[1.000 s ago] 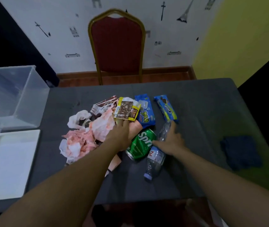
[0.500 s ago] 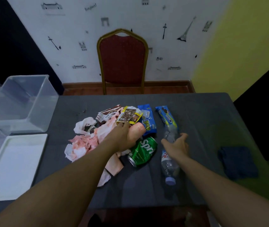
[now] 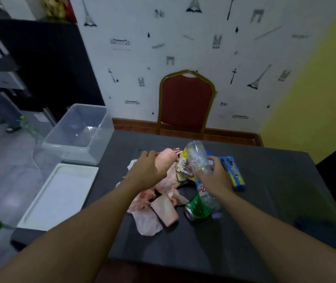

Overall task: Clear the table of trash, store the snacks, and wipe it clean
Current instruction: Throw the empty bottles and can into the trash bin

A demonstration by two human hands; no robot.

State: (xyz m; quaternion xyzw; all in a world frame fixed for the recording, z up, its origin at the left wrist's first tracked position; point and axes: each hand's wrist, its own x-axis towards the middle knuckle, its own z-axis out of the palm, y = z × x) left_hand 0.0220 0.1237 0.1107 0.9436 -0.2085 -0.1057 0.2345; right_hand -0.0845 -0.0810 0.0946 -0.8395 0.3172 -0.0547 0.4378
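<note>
My right hand [image 3: 214, 177] grips an empty clear plastic bottle [image 3: 196, 158] and holds it tilted above the trash pile. My left hand [image 3: 147, 168] holds a pink paper cup [image 3: 166, 158] over the far side of the pile. Crumpled pink and white tissues [image 3: 146, 221] and another pink cup [image 3: 165, 208] lie on the grey table [image 3: 183, 246]. A crushed green Sprite can [image 3: 196, 208] lies under the bottle. A yellow snack packet [image 3: 182, 163] and a blue snack pack [image 3: 233, 174] sit behind my hands.
A clear plastic bin [image 3: 77, 133] stands at the table's far left corner, its white lid [image 3: 61, 195] flat in front of it. A dark blue cloth [image 3: 322, 226] lies at the right edge. A red chair [image 3: 185, 101] stands behind the table.
My right hand closed round the bottle and lifted it off the table. My left hand rose with the pink cup. The camera tilted up and to the left.
</note>
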